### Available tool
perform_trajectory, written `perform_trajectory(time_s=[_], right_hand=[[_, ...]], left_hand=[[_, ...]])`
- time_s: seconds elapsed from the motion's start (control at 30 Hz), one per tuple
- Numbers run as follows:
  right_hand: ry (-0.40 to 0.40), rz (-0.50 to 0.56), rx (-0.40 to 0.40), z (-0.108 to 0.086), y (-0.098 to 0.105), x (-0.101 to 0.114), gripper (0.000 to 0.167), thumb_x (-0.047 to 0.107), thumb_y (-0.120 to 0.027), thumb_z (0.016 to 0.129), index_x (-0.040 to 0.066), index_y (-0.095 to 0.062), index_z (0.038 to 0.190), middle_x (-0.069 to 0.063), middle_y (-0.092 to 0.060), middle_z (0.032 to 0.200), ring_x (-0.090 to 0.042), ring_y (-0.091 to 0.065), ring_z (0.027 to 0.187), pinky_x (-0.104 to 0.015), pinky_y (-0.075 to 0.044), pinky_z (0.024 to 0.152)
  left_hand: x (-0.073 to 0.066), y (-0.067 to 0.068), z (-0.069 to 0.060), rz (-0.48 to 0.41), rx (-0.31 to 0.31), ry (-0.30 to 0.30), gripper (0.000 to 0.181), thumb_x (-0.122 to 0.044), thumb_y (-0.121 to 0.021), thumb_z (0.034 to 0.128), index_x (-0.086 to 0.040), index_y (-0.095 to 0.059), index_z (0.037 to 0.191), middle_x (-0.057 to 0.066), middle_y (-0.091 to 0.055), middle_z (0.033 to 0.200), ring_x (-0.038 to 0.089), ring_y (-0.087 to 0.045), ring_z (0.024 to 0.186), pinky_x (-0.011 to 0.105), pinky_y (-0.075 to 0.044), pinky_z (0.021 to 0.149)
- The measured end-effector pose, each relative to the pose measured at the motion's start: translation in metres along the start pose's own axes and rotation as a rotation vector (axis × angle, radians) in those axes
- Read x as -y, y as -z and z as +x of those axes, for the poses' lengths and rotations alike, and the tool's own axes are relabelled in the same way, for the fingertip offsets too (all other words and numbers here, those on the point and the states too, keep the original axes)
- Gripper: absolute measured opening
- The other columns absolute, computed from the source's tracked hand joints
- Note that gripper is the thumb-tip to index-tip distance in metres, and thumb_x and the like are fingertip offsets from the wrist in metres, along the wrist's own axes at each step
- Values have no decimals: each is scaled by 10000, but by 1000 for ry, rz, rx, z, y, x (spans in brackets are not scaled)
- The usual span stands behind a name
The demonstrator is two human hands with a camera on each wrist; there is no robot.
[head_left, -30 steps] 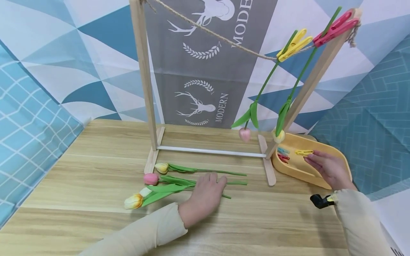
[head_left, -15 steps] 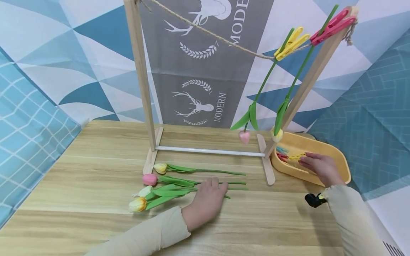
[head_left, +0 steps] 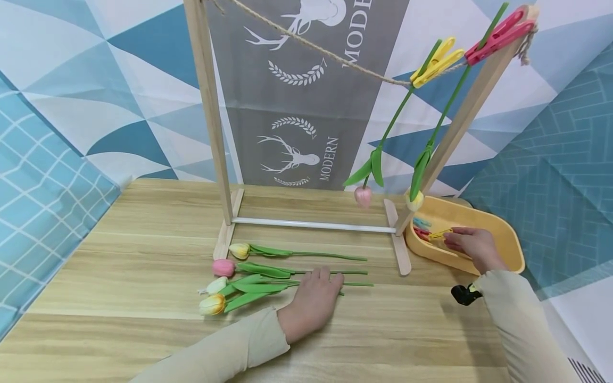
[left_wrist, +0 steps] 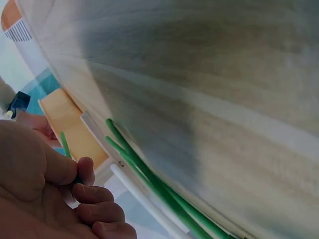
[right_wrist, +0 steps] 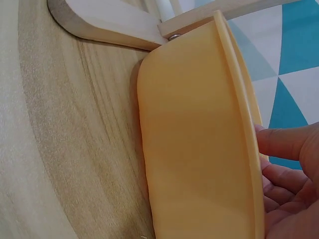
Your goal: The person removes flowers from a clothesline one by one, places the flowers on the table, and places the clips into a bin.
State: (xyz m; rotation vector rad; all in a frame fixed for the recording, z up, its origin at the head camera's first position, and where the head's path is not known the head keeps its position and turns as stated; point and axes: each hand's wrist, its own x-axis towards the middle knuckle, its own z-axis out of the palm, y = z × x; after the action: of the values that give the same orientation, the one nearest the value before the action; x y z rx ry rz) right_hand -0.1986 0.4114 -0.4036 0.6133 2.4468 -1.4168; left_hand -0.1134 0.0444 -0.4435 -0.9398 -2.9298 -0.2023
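Before the rack (head_left: 213, 106), a stem (left_wrist: 65, 143) is pinched by the left hand (head_left: 311, 303); in the rackside tray (head_left: 445, 258) (sited for reach, presumably), a yellow clip (head_left: 438, 234) by the right hand (head_left: 476, 250).

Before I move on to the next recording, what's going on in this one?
A person works at a table. Their left grip pinches a green stem among the tulips lying there. Their right grip is in the orange basin, at a yellow clothespin; whether it is pinched is hard to tell. A pink tulip and a pale yellow tulip hang head-down, pegged at the right end of the rope.
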Motion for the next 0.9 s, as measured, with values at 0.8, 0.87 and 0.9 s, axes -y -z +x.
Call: perform_trajectory(time_s=[0.8,0.87,0.9], right_hand=[[-18,-57,-24,7,-3,-1,631,305,-544,940,-119,-349,1365,-89,-646,1067,-9,-653,765,-212,-544,694],[-22,-62,-24,6,-3,0,632,304,-547,939,-119,-350,1365,-170,-625,1133,-12,-652,767,-214,-545,695],[-26,-64,-25,6,-3,0,628,301,-547,939,-116,-352,1366,-183,-614,1153,-15,-653,768,-214,-545,696]], left_hand=[[-4,-10,2,27,78,-15,117,-235,-439,980,-154,-519,1005,31,-509,856,171,-497,779,284,-368,650],[-4,-8,1,23,91,-15,107,-230,-443,976,-154,-515,1000,29,-503,856,169,-487,774,281,-357,646],[-4,-8,1,21,95,-16,103,-226,-445,975,-154,-514,996,28,-501,855,168,-485,773,279,-354,644]])
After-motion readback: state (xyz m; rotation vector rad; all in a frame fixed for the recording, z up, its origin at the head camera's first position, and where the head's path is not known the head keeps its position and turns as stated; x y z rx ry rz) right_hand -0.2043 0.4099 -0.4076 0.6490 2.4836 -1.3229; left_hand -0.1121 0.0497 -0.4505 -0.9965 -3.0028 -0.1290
